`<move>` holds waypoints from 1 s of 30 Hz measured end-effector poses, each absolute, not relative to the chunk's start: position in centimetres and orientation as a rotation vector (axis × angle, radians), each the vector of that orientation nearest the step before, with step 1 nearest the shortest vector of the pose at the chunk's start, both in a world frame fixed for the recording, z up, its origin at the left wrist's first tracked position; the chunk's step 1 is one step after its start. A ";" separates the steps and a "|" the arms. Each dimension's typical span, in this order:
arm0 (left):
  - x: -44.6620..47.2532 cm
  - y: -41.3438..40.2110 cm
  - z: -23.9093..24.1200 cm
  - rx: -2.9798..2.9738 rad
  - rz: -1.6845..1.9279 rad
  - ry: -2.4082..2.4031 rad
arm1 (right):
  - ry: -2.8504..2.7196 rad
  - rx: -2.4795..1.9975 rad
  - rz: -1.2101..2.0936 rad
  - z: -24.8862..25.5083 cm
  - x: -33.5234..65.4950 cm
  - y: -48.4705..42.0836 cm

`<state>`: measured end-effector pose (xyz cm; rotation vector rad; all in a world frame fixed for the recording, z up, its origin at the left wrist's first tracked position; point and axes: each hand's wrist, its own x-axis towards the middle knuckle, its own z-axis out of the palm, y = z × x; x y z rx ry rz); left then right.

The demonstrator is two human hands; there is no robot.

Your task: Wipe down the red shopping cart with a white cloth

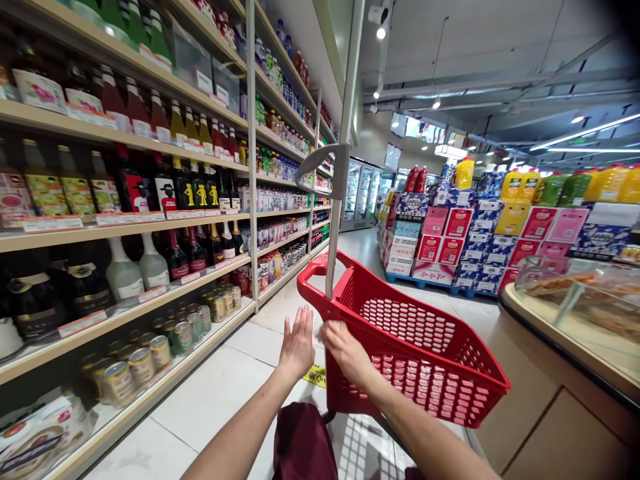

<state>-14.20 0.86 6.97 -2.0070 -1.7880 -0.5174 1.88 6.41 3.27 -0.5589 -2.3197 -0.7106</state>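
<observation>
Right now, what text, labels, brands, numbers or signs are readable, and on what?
"心地" (probable; rest hidden or unclear): yellow floor sticker.
Too small or blurred: white-and-red paper price strips, dark glass bottles with yellow figures, red cardboard boxes, blue-and-white cardboard boxes.
Red perforated plastic shopping cart: no lettering visible.
</observation>
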 end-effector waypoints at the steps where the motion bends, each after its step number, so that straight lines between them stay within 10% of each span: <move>1: -14.1 1.0 7.1 -1.990 -0.526 -1.791 | -2.272 -0.590 -0.722 4.4 1.7 6.6; 30: -14.2 0.5 5.0 -2.067 -0.439 -1.782 | -2.423 -0.625 -0.643 0.9 2.8 6.3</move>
